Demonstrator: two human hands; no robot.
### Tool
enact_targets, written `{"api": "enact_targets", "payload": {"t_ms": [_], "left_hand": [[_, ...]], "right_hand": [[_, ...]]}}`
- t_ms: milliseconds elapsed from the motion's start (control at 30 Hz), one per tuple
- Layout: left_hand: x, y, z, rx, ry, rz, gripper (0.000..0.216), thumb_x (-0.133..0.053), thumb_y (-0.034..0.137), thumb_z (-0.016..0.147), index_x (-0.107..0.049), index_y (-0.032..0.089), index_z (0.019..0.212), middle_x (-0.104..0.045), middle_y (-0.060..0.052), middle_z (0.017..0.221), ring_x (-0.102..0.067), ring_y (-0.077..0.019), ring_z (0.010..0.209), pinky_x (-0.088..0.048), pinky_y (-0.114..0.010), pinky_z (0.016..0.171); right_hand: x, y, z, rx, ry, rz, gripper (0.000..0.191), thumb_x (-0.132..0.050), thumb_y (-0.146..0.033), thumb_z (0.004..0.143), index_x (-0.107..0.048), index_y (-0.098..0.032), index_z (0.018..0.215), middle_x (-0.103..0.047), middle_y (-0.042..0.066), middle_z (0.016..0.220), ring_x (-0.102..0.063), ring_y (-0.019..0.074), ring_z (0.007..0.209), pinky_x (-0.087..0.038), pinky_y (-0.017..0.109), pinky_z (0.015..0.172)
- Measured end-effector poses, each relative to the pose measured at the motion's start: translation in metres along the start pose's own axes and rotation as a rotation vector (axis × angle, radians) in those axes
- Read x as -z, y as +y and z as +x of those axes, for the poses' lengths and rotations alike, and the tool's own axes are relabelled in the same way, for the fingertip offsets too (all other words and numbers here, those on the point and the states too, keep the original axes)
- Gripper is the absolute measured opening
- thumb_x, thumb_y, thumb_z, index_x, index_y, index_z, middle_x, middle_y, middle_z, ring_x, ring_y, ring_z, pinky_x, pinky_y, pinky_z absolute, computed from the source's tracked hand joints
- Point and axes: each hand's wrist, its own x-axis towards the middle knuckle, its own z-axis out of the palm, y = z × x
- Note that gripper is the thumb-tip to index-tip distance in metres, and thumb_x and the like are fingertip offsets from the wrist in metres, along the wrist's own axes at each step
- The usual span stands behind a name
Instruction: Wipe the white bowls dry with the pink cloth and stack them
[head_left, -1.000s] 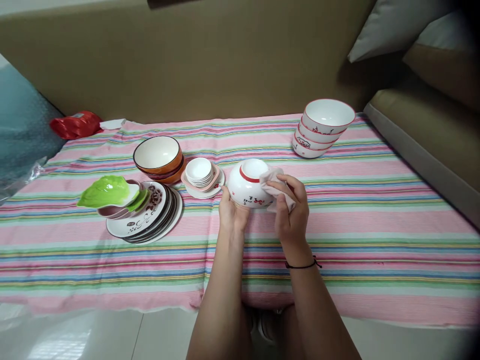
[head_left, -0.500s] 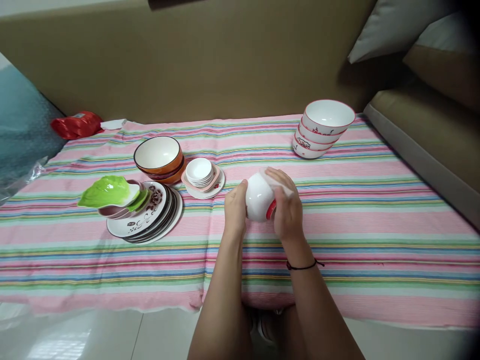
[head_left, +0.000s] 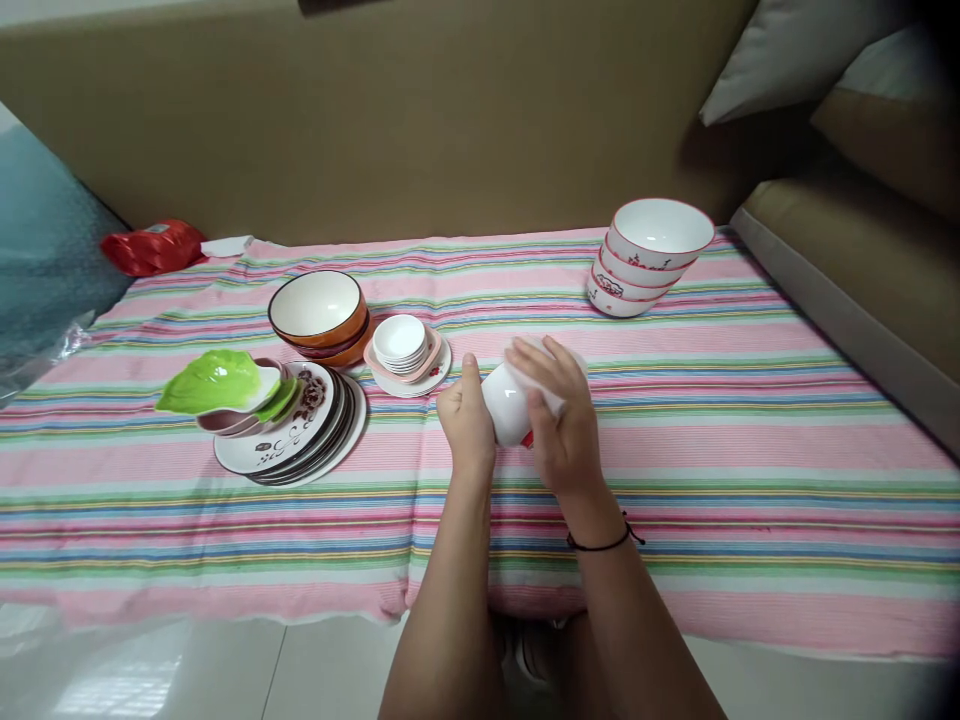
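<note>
A white bowl point(head_left: 504, 405) with a patch of red is held tilted above the striped cloth. My left hand point(head_left: 469, 415) grips its left side, thumb pointing up. Against the bowl's other side my right hand point(head_left: 562, 410) presses a thin white tissue point(head_left: 574, 362), partly hidden under the fingers. A dark cord bracelet circles the right wrist. Nearest on the left, a stack of small white dishes point(head_left: 400, 340) sits in a pink dish on a plate. Beyond my right hand stands a stack of white red-rimmed bowls point(head_left: 660, 235).
Orange-brown bowls point(head_left: 322, 315) are stacked on the left, behind a pile of plates point(head_left: 281, 440) topped with green leaf-shaped dishes point(head_left: 214, 380). A red shiny bundle point(head_left: 154, 248) lies far left. The sofa back point(head_left: 480, 120) bounds the rear, with cushions at right.
My right hand has slid left across the bowl with the tissue, covering more of it and of the red patch. My left wrist has turned, and its thumb now points up.
</note>
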Motion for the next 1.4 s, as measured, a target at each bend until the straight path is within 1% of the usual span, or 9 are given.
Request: {"api": "enact_targets", "payload": {"t_ms": [100, 267, 500, 633, 800, 967, 1167, 1233, 1400], "left_hand": [[0.002, 0.004, 0.000, -0.004, 0.016, 0.029, 0.057, -0.060, 0.065, 0.076, -0.035, 0.021, 0.050, -0.030, 0.004, 0.049, -0.029, -0.0086, 0.047, -0.024, -0.026, 0.046], [0.002, 0.007, -0.001, -0.044, 0.006, 0.091, 0.060, -0.055, 0.066, 0.080, -0.028, 0.022, 0.050, -0.024, 0.004, 0.049, -0.024, -0.0083, 0.047, -0.019, -0.026, 0.046], [0.001, 0.003, -0.005, -0.032, 0.060, 0.181, 0.058, -0.052, 0.063, 0.083, -0.030, 0.022, 0.048, -0.032, 0.003, 0.047, -0.031, -0.0099, 0.047, -0.025, -0.027, 0.047], [0.002, 0.004, -0.002, -0.011, 0.088, 0.100, 0.056, -0.054, 0.060, 0.082, -0.029, 0.022, 0.049, -0.028, 0.004, 0.047, -0.028, -0.0085, 0.046, -0.023, -0.026, 0.045], [0.004, 0.006, -0.001, 0.069, 0.100, 0.041, 0.052, -0.055, 0.057, 0.081, -0.033, 0.021, 0.051, -0.033, 0.004, 0.049, -0.032, -0.0079, 0.046, -0.027, -0.024, 0.044], [0.004, 0.008, -0.001, 0.049, 0.089, 0.026, 0.053, -0.058, 0.057, 0.078, -0.031, 0.020, 0.052, -0.028, 0.005, 0.049, -0.028, -0.0063, 0.045, -0.024, -0.023, 0.043], [0.005, 0.005, 0.000, 0.028, 0.025, 0.022, 0.053, -0.064, 0.055, 0.075, -0.033, 0.020, 0.050, -0.028, 0.006, 0.048, -0.028, -0.0056, 0.043, -0.022, -0.022, 0.042], [0.005, 0.005, -0.001, 0.042, 0.028, -0.023, 0.052, -0.066, 0.053, 0.074, -0.035, 0.019, 0.050, -0.030, 0.006, 0.047, -0.029, -0.0057, 0.043, -0.022, -0.023, 0.042], [0.000, 0.002, 0.000, 0.101, 0.065, -0.287, 0.040, -0.066, 0.054, 0.074, -0.054, 0.018, 0.062, -0.045, 0.004, 0.053, -0.049, -0.0109, 0.053, -0.038, -0.023, 0.053]], "right_hand": [[-0.002, 0.000, -0.001, -0.035, -0.029, 0.019, 0.040, -0.036, -0.036, 0.098, -0.059, -0.032, 0.130, -0.058, 0.000, 0.140, -0.038, 0.0237, 0.141, -0.023, 0.053, 0.119], [-0.001, 0.006, -0.003, -0.306, 0.234, 0.356, 0.051, -0.020, -0.037, 0.101, -0.058, -0.022, 0.132, -0.052, 0.006, 0.145, -0.045, 0.0219, 0.137, -0.035, 0.047, 0.114], [-0.008, -0.003, -0.007, 0.035, -0.076, -0.061, 0.039, -0.039, -0.031, 0.097, -0.056, -0.032, 0.132, -0.058, 0.000, 0.140, -0.040, 0.0246, 0.140, -0.018, 0.057, 0.119], [-0.013, 0.003, -0.003, -0.082, 0.109, 0.054, 0.042, -0.029, -0.030, 0.100, -0.056, -0.027, 0.132, -0.057, 0.004, 0.140, -0.046, 0.0212, 0.135, -0.032, 0.049, 0.115], [-0.011, -0.002, -0.002, 0.035, -0.045, -0.050, 0.037, -0.039, -0.033, 0.097, -0.061, -0.031, 0.126, -0.061, -0.001, 0.135, -0.039, 0.0250, 0.140, -0.021, 0.055, 0.119], [-0.012, 0.001, 0.000, -0.237, 0.145, 0.216, 0.046, -0.025, -0.035, 0.101, -0.059, -0.022, 0.129, -0.059, 0.007, 0.138, -0.050, 0.0228, 0.131, -0.038, 0.048, 0.112], [-0.003, 0.001, 0.003, -0.021, 0.040, 0.102, 0.038, -0.038, -0.034, 0.097, -0.061, -0.029, 0.128, -0.061, 0.001, 0.135, -0.046, 0.0210, 0.134, -0.027, 0.048, 0.119], [0.001, 0.003, 0.004, -0.144, 0.097, 0.256, 0.040, -0.038, -0.037, 0.097, -0.064, -0.025, 0.125, -0.060, 0.003, 0.136, -0.047, 0.0207, 0.133, -0.029, 0.044, 0.118], [-0.001, 0.008, 0.005, -0.742, 0.330, 0.894, 0.051, -0.037, -0.049, 0.093, -0.060, -0.021, 0.129, -0.067, 0.004, 0.125, -0.063, 0.0227, 0.113, -0.048, 0.043, 0.100]]}}
